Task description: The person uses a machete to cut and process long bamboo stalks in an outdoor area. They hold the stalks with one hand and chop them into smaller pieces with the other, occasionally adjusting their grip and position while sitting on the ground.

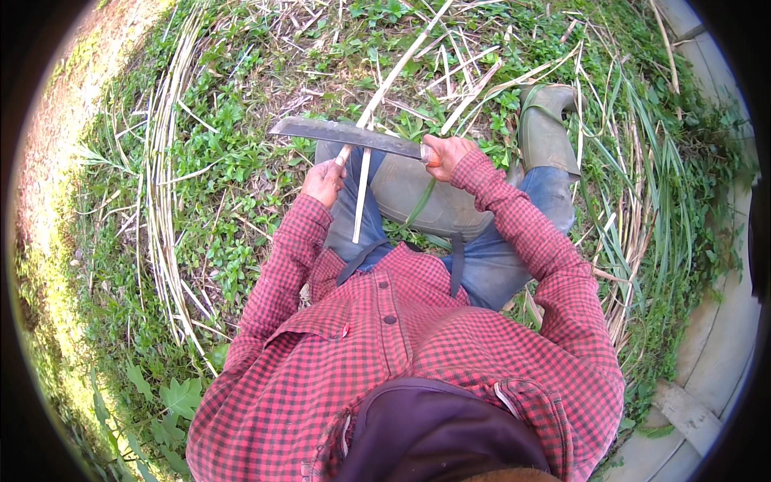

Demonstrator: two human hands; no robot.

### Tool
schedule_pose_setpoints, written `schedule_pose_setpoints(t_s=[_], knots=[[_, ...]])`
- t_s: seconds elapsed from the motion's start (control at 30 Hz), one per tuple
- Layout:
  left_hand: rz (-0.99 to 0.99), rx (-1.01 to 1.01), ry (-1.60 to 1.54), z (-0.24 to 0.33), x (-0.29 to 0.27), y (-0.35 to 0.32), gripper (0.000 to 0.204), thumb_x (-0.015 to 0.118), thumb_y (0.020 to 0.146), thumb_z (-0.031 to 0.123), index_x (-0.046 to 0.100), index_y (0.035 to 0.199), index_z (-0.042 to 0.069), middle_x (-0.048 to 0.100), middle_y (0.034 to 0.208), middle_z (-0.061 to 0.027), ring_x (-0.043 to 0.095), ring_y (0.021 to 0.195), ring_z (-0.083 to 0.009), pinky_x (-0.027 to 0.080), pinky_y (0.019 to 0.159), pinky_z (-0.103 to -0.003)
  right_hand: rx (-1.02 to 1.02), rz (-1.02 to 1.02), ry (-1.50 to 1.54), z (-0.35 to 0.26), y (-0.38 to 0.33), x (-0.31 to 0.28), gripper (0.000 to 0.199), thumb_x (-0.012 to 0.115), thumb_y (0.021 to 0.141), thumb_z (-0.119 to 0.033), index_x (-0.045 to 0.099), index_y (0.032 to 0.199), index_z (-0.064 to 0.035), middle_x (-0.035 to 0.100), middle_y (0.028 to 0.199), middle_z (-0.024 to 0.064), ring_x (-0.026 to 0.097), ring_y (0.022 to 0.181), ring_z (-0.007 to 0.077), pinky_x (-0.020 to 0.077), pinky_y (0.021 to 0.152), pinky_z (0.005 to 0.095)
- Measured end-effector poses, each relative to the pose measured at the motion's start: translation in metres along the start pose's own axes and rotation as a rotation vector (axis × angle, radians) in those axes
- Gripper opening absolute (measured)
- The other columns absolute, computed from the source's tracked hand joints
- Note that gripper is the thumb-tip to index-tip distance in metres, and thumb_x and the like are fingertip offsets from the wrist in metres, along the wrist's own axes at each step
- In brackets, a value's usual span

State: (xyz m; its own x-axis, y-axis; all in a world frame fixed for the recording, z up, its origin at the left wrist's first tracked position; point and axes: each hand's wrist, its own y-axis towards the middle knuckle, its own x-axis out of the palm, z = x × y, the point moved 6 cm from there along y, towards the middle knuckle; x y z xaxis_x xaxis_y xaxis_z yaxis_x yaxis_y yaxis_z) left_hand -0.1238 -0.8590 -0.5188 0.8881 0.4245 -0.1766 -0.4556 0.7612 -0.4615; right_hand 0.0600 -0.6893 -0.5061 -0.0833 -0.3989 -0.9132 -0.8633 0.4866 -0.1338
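My right hand (450,157) is closed round the orange-brown handle of a machete (345,133). Its long dark blade points left, level across a long pale stalk (399,68) in front of my lap. Beyond the blade the stalk runs away up and right. On my side it shows as two pieces: a short end pinched in my left hand (324,181), and a thin pale strip (361,197) hanging over my trouser leg. The blade hides where they part.
A row of long pale strips (161,185) lies on the grass to the left. Stalk scraps (470,92) are scattered ahead. Green blades and dry stalks (642,217) lie to the right, beside a paved edge (715,321). My rubber boots (548,128) are folded in front.
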Motion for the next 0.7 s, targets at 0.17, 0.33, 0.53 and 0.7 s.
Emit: schedule_pose_setpoints(t_s=[0.17,0.33,0.53,0.7], knots=[[-0.038,-0.117,-0.088,0.026,-0.005,-0.022,0.032,0.043,0.09,0.04,0.046,0.076,0.011,0.028,0.048,0.0088,0.019,0.033,-0.0021,0.013,0.031,-0.021,-0.023,0.078,-0.041,0.02,0.019,-0.023,0.026,0.054,0.072,-0.025,0.047,0.093,-0.0115,0.059,0.068,0.0169,0.06,0.07,0.0378,0.0472,0.064,0.0485],[-0.089,-0.172,-0.159,0.03,-0.006,-0.04,0.032,0.042,0.09,0.039,0.045,0.076,0.011,0.028,0.047,0.0085,0.019,0.032,-0.0025,0.014,0.031,-0.021,0.04,0.08,-0.077,0.042,0.024,-0.029,0.026,0.055,0.072,-0.026,0.05,0.096,-0.0148,0.061,0.075,0.0157,0.06,0.072,0.0375,0.0476,0.068,0.0477],[-0.102,-0.189,-0.163,0.034,-0.029,-0.072,0.03,0.041,0.091,0.038,0.046,0.08,0.011,0.026,0.048,0.0084,0.018,0.032,-0.0021,0.014,0.03,-0.02,0.502,0.157,-0.051,0.177,0.013,-0.061,0.043,0.06,0.073,-0.024,0.052,0.114,-0.0137,0.06,0.102,0.0152,0.057,0.096,0.0305,0.0448,0.087,0.0396],[-0.145,-0.195,-0.225,0.05,0.008,-0.069,0.022,0.039,0.093,0.029,0.046,0.091,0.009,0.024,0.049,0.0067,0.019,0.032,-0.0037,0.016,0.028,-0.019,0.265,0.261,-0.06,0.117,-0.027,-0.085,0.03,0.059,0.069,-0.022,0.053,0.096,-0.0096,0.061,0.082,0.0185,0.058,0.08,0.0379,0.0472,0.073,0.0457]])
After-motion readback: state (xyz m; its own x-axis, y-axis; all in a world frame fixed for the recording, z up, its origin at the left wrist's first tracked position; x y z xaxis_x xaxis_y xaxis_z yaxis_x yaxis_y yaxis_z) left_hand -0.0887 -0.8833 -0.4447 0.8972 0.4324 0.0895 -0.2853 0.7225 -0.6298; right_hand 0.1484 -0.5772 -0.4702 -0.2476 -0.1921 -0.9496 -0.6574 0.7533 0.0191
